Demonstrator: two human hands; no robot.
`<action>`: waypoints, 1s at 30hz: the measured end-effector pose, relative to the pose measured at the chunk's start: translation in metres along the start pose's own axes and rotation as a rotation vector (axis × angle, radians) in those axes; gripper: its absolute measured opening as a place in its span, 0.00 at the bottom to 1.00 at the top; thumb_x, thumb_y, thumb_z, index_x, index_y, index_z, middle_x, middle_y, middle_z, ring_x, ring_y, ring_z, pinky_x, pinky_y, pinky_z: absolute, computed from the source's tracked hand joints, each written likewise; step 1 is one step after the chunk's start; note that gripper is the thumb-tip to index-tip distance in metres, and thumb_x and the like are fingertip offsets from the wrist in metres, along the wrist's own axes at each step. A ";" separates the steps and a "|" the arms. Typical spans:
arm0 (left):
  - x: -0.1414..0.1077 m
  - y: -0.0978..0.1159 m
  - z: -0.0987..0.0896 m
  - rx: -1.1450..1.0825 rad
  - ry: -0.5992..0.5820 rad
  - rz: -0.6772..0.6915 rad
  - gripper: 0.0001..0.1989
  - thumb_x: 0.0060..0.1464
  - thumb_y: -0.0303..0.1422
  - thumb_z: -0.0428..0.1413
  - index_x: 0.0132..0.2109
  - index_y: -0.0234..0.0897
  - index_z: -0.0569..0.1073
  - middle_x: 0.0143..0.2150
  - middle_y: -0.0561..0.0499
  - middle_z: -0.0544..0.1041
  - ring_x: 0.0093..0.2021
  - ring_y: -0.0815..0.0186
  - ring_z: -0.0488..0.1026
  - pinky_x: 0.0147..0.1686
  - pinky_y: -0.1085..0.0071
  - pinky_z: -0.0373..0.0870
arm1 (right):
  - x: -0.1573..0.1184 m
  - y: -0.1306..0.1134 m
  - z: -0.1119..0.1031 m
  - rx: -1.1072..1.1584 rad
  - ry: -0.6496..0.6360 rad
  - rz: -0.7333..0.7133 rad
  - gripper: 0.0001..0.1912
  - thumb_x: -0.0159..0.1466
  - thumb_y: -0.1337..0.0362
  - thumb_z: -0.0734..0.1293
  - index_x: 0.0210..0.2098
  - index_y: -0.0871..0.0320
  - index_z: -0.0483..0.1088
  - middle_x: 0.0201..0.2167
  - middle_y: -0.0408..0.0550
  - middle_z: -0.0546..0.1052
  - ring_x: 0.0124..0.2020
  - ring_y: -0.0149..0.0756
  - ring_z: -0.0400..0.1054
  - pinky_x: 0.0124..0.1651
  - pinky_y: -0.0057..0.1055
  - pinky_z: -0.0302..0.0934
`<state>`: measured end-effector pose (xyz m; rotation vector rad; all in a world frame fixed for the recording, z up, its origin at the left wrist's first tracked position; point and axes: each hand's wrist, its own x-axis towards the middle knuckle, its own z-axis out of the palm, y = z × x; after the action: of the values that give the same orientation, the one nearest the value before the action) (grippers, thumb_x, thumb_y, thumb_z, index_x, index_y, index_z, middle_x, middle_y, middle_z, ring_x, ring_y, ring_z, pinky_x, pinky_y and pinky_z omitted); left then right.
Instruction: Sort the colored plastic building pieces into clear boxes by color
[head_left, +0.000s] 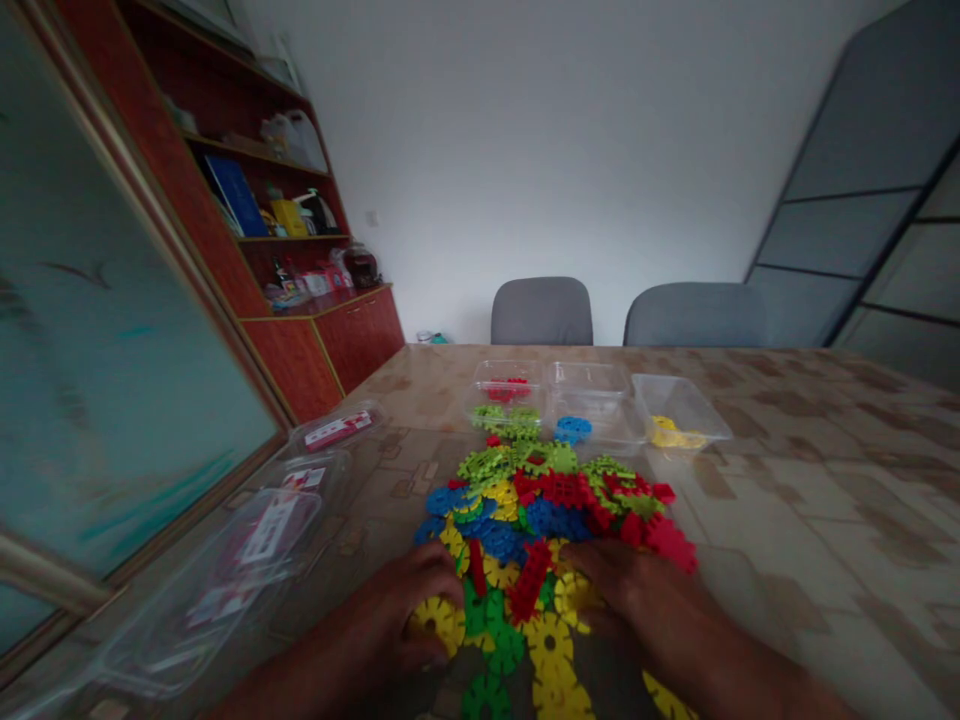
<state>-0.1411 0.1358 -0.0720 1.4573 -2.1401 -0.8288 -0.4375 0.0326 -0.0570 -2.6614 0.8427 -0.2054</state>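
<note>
Plastic interlocking pieces lie heaped on the table: blue ones [506, 540] in the middle, light green ones [517, 460] at the back, red ones [667, 540] at the right, yellow ones [553, 655] and dark green ones [499, 640] nearer me. My left hand [412, 600] is at the heap's left edge, its fingers curled round a yellow disc [441, 622]. On the right side my right hand [626, 590] reaches over yellow pieces [577, 597]; its fingertips are blurred and partly hidden, so its grip is unclear.
Clear plastic boxes stand behind the heap: one [506, 365] with red and light green pieces, one [592, 385] with blue, one [682, 400] with yellow. Labelled clear lids [262, 540] lie at the left. Two grey chairs [541, 312] are beyond the table [825, 480].
</note>
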 end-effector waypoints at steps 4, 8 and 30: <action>0.000 0.006 -0.002 0.039 0.007 -0.107 0.20 0.52 0.28 0.61 0.51 0.44 0.69 0.51 0.50 0.70 0.50 0.60 0.66 0.49 0.68 0.62 | 0.006 -0.003 0.002 -0.064 -0.051 0.050 0.26 0.58 0.74 0.67 0.56 0.62 0.67 0.53 0.65 0.71 0.47 0.56 0.71 0.46 0.47 0.68; -0.001 0.006 0.001 0.067 0.019 -0.138 0.18 0.51 0.26 0.60 0.49 0.44 0.69 0.49 0.53 0.71 0.48 0.61 0.68 0.47 0.69 0.62 | 0.007 0.000 0.002 -0.066 -0.024 0.044 0.25 0.60 0.70 0.67 0.57 0.64 0.67 0.53 0.66 0.70 0.48 0.56 0.70 0.46 0.49 0.68; 0.038 0.047 0.014 0.100 0.012 0.038 0.05 0.60 0.32 0.58 0.41 0.41 0.69 0.53 0.51 0.73 0.53 0.60 0.69 0.51 0.67 0.64 | 0.015 0.014 0.003 0.158 0.061 0.022 0.07 0.64 0.73 0.64 0.40 0.58 0.71 0.39 0.48 0.75 0.41 0.41 0.71 0.40 0.31 0.60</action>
<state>-0.1963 0.1163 -0.0501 1.4610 -2.2226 -0.7067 -0.4323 0.0139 -0.0650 -2.5089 0.8380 -0.3356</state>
